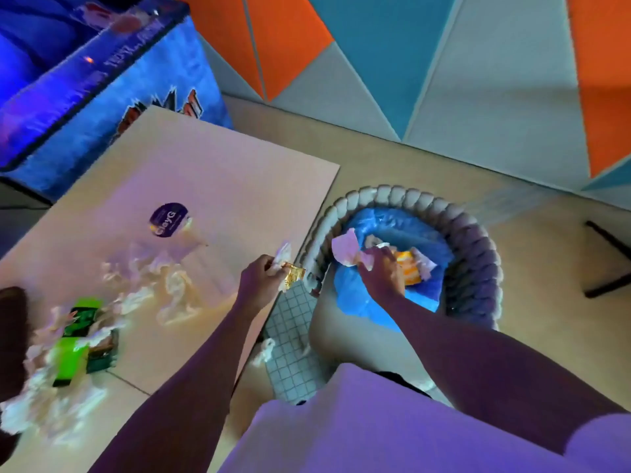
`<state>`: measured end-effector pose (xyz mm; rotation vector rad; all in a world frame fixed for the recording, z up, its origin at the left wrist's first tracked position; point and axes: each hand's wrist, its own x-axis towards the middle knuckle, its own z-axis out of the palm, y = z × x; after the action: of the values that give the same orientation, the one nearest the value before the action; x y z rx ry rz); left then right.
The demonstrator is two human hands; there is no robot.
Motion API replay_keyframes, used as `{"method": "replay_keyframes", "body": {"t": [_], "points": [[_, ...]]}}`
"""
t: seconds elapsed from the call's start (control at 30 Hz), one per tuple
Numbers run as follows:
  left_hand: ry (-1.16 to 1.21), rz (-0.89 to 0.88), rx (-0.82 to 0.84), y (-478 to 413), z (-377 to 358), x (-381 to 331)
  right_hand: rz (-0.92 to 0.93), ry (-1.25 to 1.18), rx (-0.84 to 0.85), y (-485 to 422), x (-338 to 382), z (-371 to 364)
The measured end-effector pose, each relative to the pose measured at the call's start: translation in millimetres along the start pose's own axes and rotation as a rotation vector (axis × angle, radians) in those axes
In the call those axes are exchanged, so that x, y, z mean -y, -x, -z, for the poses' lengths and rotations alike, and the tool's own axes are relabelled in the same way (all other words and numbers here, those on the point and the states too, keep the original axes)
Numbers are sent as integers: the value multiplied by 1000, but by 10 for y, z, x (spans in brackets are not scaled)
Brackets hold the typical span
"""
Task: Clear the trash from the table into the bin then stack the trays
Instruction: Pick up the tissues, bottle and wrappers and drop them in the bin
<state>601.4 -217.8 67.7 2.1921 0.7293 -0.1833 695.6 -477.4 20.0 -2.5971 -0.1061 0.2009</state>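
Observation:
A woven grey bin (478, 240) with a blue liner (362, 302) stands right of the table (218, 172). My right hand (384, 273) is over the bin's opening and holds crumpled pale paper (345, 250). An orange wrapper (408, 268) and more paper lie inside the bin. At the table's right edge, my left hand (261, 279) grips a gold wrapper (293, 273) together with a white tissue (283, 252). Crumpled tissues (174, 285) and green packets (80, 322) are scattered over the table's left part. No trays are visible.
A round purple sticker (168, 220) marks the tabletop. A glowing blue cabinet (102, 83) stands behind the table. A checked cloth (293, 346) and a tissue scrap (264, 351) hang by my legs between table and bin. Dark furniture legs (607, 257) stand at the right.

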Motion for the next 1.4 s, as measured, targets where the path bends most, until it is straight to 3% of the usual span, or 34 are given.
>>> {"method": "replay_keyframes", "body": {"t": [0.2, 0.47, 0.63, 0.83, 1.2, 1.4], "points": [[-20, -3, 157, -383, -754, -797, -234, -32, -51, -149, -880, 291], [-103, 31, 312, -787, -1580, -1273, -523, -144, -139, -214, -1528, 382], [-153, 4, 359, -1083, -1979, -1626, -547, -236, -171, -495, -1527, 352], [-200, 31, 416, -1284, -2245, -1785, -569, -301, -93, -644, -1482, 353], [-211, -8, 434, -1051, -1733, -1490, -516, -248, -7, -613, -1280, 383], [-234, 38, 437, -784, -1191, -1072, -386, -196, 92, -522, -993, 200]]}}
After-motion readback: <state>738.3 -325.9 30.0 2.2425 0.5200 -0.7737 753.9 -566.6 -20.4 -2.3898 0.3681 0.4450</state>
